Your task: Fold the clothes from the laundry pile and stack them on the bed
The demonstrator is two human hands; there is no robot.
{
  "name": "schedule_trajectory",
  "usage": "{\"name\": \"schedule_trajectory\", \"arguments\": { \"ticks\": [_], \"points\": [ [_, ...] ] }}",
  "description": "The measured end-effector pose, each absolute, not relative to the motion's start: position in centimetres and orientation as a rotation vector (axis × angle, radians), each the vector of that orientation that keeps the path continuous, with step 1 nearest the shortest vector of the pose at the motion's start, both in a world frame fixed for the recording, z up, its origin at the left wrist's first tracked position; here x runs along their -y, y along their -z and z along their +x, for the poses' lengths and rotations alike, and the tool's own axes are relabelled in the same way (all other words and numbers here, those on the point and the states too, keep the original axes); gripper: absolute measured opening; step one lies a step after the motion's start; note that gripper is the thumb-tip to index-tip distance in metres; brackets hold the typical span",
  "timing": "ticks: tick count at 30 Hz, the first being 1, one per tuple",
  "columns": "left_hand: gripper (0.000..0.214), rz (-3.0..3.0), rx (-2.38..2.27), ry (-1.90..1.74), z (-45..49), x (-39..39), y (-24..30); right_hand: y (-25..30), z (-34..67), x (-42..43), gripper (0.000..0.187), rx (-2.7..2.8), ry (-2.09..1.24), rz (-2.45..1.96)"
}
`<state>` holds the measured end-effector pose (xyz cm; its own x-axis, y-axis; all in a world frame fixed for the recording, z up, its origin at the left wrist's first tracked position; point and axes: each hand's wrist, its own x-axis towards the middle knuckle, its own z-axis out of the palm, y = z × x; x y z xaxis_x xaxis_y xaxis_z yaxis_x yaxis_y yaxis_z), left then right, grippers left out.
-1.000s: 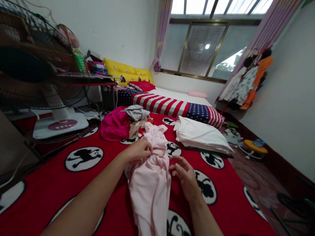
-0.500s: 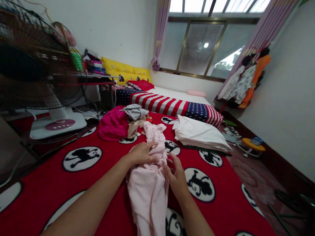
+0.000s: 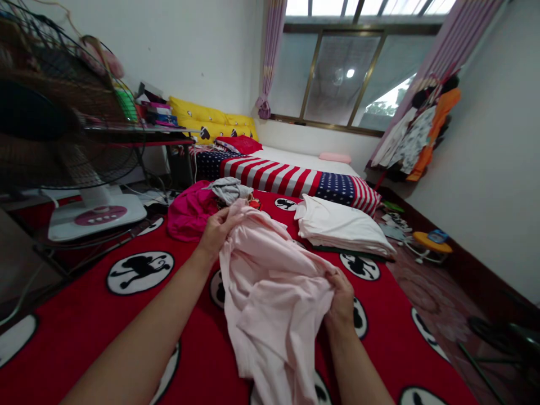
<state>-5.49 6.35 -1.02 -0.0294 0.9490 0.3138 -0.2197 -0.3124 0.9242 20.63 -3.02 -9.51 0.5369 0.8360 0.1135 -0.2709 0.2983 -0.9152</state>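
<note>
A pale pink garment [image 3: 270,292] hangs lifted above the red monkey-print blanket [image 3: 84,315], stretched between my two hands. My left hand [image 3: 217,228] is closed on its upper edge at the far side. Closer in and lower, my right hand [image 3: 340,298] grips the garment's right edge, its fingers partly hidden in the cloth. The rest of the fabric drapes down between my forearms.
A magenta cloth [image 3: 189,211] and a grey garment [image 3: 230,190] lie heaped beyond my left hand. A folded white stack [image 3: 341,228] sits to the right. A large fan [image 3: 63,140] stands at left. Behind is a flag-patterned bed [image 3: 291,177]; clothes [image 3: 422,138] hang on the right wall.
Both hands have taken hold of the pink garment and raised it off the blanket, spreading apart. The left hand moved up and away, the right hand out to the right.
</note>
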Motion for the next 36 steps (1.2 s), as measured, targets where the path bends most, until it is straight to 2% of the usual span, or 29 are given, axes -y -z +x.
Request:
{"name": "schedule_trajectory", "arguments": {
  "ticks": [4, 8, 12, 15, 17, 19, 20, 23, 24, 25, 27, 28, 30, 32, 34, 36],
  "points": [
    [0.037, 0.885, -1.047, -1.826, -7.2, -8.0, 1.9, 10.6, 23.8, 1.9, 0.014, 0.489, -0.587, -0.931],
    [0.037, 0.72, -1.141, -1.953, -8.1, -9.3, 3.2, 11.4, 25.5, 1.3, 0.015, 0.504, -0.466, -0.993],
    [0.055, 0.851, -1.316, -2.087, -8.5, -10.1, 4.3, 10.9, 25.0, 1.7, 0.035, 0.514, -0.337, -1.113],
    [0.047, 1.171, -1.378, -2.133, -7.5, -9.5, 4.3, 9.4, 23.1, 2.8, 0.047, 0.673, -0.109, -1.264],
    [0.032, 1.391, -1.261, -1.995, -6.2, -8.6, 4.3, 8.4, 21.6, 3.6, 0.036, 0.904, 0.008, -1.322],
    [0.025, 1.535, -1.138, -1.732, -4.7, -7.8, 4.6, 8.0, 20.3, 4.3, 0.027, 1.14, -0.054, -1.332],
    [0.026, 1.606, -1.104, -1.575, -4.1, -7.4, 4.9, 8.0, 19.7, 4.5, 0.028, 1.255, -0.13, -1.342],
    [0.036, 1.906, -1.068, -1.086, -2.9, -6.8, 6.3, 8.5, 18.5, 4.7, 0.058, 1.602, -0.266, -1.454],
    [0.043, 2.025, -1.042, -0.936, -2.9, -6.8, 6.8, 8.7, 18.3, 4.6, 0.06, 1.701, -0.264, -1.506],
    [0.051, 2.131, -1.006, -0.812, -3.0, -6.7, 7.2, 8.8, 18.1, 4.6, 0.052, 1.776, -0.257, -1.547],
    [0.068, 2.289, -0.934, -0.641, -3.6, -6.7, 7.6, 8.9, 18.1, 4.5, 0.017, 1.823, -0.271, -1.566],
    [0.072, 2.336, -0.918, -0.592, -3.9, -6.6, 7.6, 9.0, 18.3, 4.3, 0.009, 1.785, -0.304, -1.549],
    [0.07, 2.372, -0.94, -0.541, -4.4, -6.5, 7.3, 8.9, 19.5, 4.0, 0.024, 1.56, -0.412, -1.499],
    [0.064, 2.357, -0.978, -0.512, -4.7, -6.3, 6.9, 8.9, 21.5, 3.5, 0.029, 1.146, -0.433, -1.435],
    [0.061, 2.342, -0.989, -0.498, -4.7, -6.2, 6.4, 8.9, 24.0, 3.2, 0.029, 0.74, -0.288, -1.307],
    [0.065, 2.382, -0.974, -0.455, -4.9, -6.1, 5.9, 8.8, 25.9, 3.1, 0.045, 0.537, -0.07, -1.192]
  ]
}}
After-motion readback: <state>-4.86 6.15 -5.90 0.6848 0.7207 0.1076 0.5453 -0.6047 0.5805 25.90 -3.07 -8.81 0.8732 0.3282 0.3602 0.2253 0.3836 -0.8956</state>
